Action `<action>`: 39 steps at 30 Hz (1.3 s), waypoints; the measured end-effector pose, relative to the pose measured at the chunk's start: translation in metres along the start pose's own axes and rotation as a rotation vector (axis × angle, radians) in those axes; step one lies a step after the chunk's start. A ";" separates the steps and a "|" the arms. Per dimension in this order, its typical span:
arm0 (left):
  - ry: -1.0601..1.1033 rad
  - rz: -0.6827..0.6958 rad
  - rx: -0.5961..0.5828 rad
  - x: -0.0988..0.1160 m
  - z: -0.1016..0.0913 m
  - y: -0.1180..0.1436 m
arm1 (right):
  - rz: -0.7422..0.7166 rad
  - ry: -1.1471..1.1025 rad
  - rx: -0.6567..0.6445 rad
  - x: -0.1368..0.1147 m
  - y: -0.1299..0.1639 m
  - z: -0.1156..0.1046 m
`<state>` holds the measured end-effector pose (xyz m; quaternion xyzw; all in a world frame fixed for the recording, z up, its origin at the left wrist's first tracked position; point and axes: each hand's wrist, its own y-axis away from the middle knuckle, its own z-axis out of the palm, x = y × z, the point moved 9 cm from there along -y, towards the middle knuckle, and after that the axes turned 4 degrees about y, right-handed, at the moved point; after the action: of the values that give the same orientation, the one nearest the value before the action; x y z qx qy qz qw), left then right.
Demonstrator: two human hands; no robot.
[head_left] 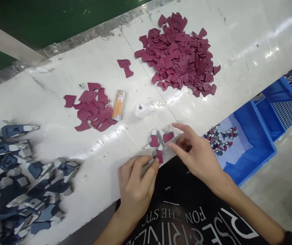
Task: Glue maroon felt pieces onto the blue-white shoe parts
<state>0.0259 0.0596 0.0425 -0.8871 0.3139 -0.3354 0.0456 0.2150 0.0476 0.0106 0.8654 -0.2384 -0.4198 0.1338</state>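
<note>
Three small grey-and-white plastic pieces with maroon panels lie close together by the table's near edge: a left piece (154, 141), a right piece (168, 137) and a lower piece (159, 156). My left hand (137, 183) is curled at the lower piece, with a fingertip on its maroon panel; part of its grip is hidden. Thumb and forefinger of my right hand (199, 153) are spread apart beside the right piece, with nothing visible between them. Just beyond them stands a small white bottle (140, 110) with a metal tip.
A large heap of maroon panels (179, 58) lies at the back, a smaller maroon pile (92, 107) at left. Blue-grey plastic parts (20, 190) crowd the left front. A blurred orange item (119, 106) is near the bottle. A blue bin (259, 146) at right contains finished-looking small pieces.
</note>
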 end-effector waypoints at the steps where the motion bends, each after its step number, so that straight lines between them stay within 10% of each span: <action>1: -0.017 -0.007 0.003 -0.002 -0.002 0.001 | -0.033 0.051 -0.007 -0.002 -0.003 0.003; 15: 0.400 -0.344 -0.106 -0.003 -0.004 -0.034 | -0.463 0.004 0.043 -0.038 0.031 -0.012; 24: 0.865 -0.464 -0.359 0.010 0.017 -0.035 | -0.241 -0.464 -0.051 -0.026 0.042 -0.015; 39: 1.033 -0.495 -0.383 0.029 0.034 -0.021 | -0.390 -0.358 -0.046 -0.048 0.050 -0.011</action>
<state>0.0742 0.0551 0.0388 -0.6484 0.1345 -0.6613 -0.3525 0.1831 0.0306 0.0705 0.8038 -0.0776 -0.5893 0.0259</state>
